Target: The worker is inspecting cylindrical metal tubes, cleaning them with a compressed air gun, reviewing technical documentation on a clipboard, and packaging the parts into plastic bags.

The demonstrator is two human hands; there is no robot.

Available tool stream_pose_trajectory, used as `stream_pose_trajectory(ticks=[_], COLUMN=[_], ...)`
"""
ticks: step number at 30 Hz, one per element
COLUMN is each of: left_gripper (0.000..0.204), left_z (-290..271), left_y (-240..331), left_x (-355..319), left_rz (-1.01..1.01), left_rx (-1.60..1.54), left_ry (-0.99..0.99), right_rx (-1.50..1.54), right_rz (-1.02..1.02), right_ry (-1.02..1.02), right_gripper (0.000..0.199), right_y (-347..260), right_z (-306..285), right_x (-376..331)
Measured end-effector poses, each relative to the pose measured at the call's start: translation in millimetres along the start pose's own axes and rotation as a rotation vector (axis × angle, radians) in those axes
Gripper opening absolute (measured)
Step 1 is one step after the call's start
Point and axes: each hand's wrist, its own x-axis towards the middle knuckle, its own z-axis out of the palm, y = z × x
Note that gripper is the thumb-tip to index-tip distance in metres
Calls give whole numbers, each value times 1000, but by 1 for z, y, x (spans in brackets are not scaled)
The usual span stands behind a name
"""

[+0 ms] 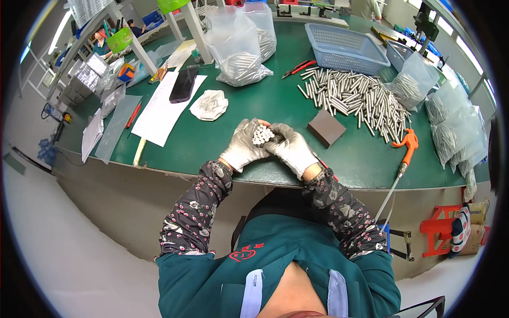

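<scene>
Grasping the pin bundle [263, 134] near the front edge of the surface [193, 146], left hand [244, 144] and right hand [293, 149] should press evenly.

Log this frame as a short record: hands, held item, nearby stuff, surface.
left hand: gloved, cupped around the bundle's left side
right hand: gloved, fingers against the bundle's right side
held: bundle of short metal rods, ends facing up toward the camera
right of hands: dark block, loose rod pile, orange air gun
left of hands: crumpled white cloth, phone
behind pile: blue basket
surface: green table
</scene>
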Motion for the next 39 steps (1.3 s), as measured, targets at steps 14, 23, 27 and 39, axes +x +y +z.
stream_pose_trajectory(ticks=[14, 23, 27, 39], left_gripper=[67, 66, 64, 55], left_z=[0, 1, 2, 2], left_y=[5, 3, 3, 5], left_x=[-4, -4, -4, -5], left_rz=[-89, -101, -61, -25], left_rx=[-403, -397, -369, -439], left_ry=[11, 43, 54, 28], right_rx=[53, 95, 39, -25], right_rz=[77, 156, 106, -5], right_ry=[-72, -68, -59, -17], right_gripper=[45, 48, 48, 44], right_y=[-17, -29, -16, -3], right_z=[1, 0, 1, 3], right_x=[-3, -5, -5, -6])
